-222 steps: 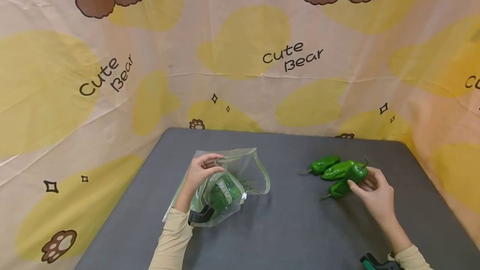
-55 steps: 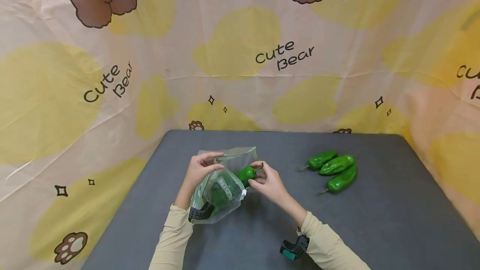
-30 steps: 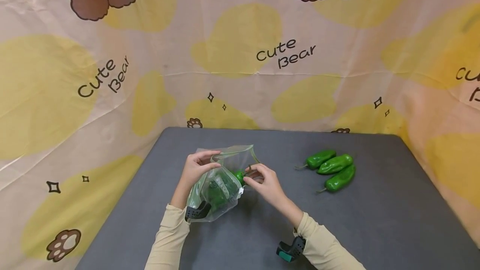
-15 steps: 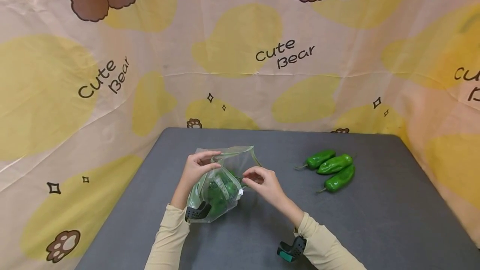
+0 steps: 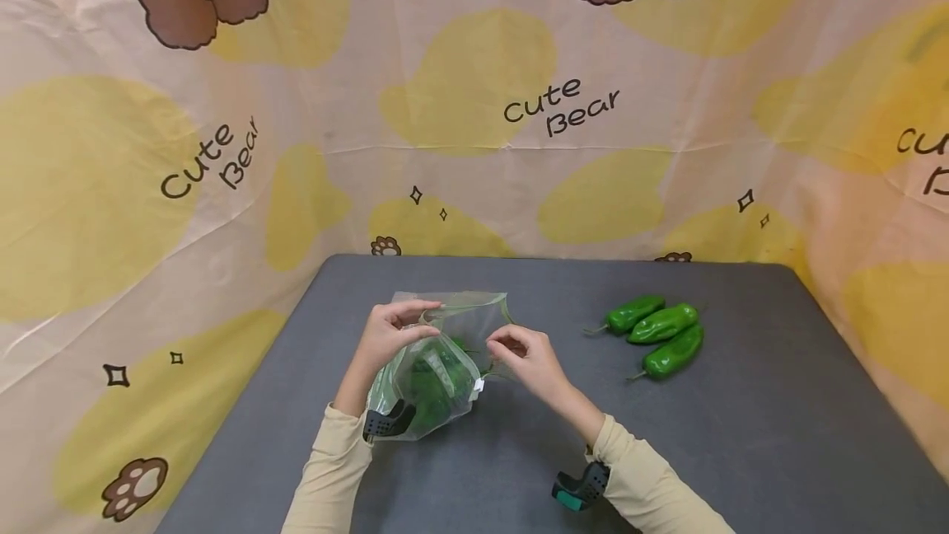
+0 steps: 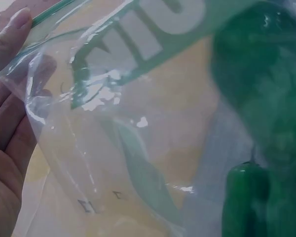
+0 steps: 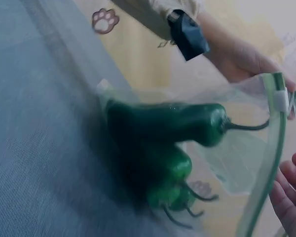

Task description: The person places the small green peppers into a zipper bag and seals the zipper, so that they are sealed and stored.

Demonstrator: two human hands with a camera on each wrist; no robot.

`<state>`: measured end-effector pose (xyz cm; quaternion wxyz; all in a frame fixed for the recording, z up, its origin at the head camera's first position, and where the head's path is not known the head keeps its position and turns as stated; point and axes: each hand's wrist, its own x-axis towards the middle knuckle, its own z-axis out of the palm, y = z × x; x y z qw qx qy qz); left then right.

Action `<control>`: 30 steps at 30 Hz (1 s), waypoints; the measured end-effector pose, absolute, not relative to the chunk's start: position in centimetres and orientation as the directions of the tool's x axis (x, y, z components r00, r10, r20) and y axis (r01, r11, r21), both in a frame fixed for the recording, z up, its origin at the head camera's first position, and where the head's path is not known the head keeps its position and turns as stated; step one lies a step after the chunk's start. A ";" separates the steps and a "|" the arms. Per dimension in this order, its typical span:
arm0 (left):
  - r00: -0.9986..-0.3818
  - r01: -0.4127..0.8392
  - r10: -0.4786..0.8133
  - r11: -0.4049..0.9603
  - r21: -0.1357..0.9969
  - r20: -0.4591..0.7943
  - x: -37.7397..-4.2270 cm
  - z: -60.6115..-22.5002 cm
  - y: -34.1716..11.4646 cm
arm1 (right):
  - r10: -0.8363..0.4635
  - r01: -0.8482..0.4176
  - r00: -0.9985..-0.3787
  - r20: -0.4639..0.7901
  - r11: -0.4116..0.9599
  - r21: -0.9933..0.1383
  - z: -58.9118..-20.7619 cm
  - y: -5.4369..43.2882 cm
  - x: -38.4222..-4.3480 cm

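On the left, the left hand's grip (image 5: 389,340) is pinching the mouth of a clear bag (image 5: 474,318). Inside, several green peppers (image 7: 175,121) are lying together, now including one held a second ago. The right hand's grip (image 5: 530,358) is hovering at the mouth, loosely curled, holding nothing. Farther right, three loose peppers (image 5: 663,325) are resting on the grey bench (image 5: 578,410), the only ones showing outside.

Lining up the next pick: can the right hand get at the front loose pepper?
Probably yes: the right hand appears to hold nothing, and no object shows between it and the front loose pepper.
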<state>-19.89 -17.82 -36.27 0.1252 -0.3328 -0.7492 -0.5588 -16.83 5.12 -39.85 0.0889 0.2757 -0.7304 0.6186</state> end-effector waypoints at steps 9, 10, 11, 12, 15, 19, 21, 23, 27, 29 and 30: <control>-0.784 0.594 0.336 0.163 0.788 0.522 -19.9 -36.7 -17.8 | -0.311 -0.489 -0.847 0.432 0.135 -0.862 -40.5 8.9 -17.0; -0.788 0.588 0.335 0.164 0.792 0.516 -19.9 -36.7 -17.7 | -0.312 -0.492 -0.846 0.432 0.146 -0.858 -40.6 9.4 -17.0; -0.791 0.583 0.335 0.165 0.795 0.511 -20.0 -36.8 -17.7 | -0.314 -0.497 -0.845 0.433 0.158 -0.853 -40.7 10.0 -17.0; -0.794 0.580 0.335 0.168 0.797 0.507 -20.0 -36.8 -17.7 | -0.311 -0.497 -0.846 0.432 0.172 -0.850 -41.0 10.6 -17.0; -0.792 0.580 0.344 0.172 0.796 0.504 -20.1 -36.9 -17.5 | -0.303 -0.501 -0.849 0.432 0.203 -0.842 -41.8 12.4 -17.1; -0.795 0.577 0.354 0.187 0.795 0.493 -20.1 -36.8 -17.6 | -0.317 -0.560 -0.822 0.473 0.303 -0.771 -43.4 14.6 -17.8; -0.797 0.573 0.354 0.192 0.797 0.489 -20.1 -36.8 -17.7 | -0.319 -0.575 -0.816 0.482 0.367 -0.731 -44.0 15.7 -18.3; -0.798 0.573 0.351 0.189 0.798 0.490 -20.1 -36.7 -17.8 | -0.314 -0.578 -0.816 0.486 0.425 -0.696 -44.1 16.9 -18.5; -0.801 0.571 0.342 0.183 0.801 0.492 -20.2 -36.7 -17.9 | -0.262 -0.524 -0.849 0.458 0.525 -0.671 -44.6 19.7 -18.9; -0.808 0.563 0.335 0.192 0.804 0.485 -20.3 -36.8 -18.1 | -0.235 -0.493 -0.864 0.445 0.570 -0.657 -45.0 21.1 -19.0; -0.810 0.560 0.332 0.195 0.805 0.483 -20.3 -36.9 -18.2 | -0.220 -0.477 -0.871 0.438 0.589 -0.652 -45.3 21.8 -19.0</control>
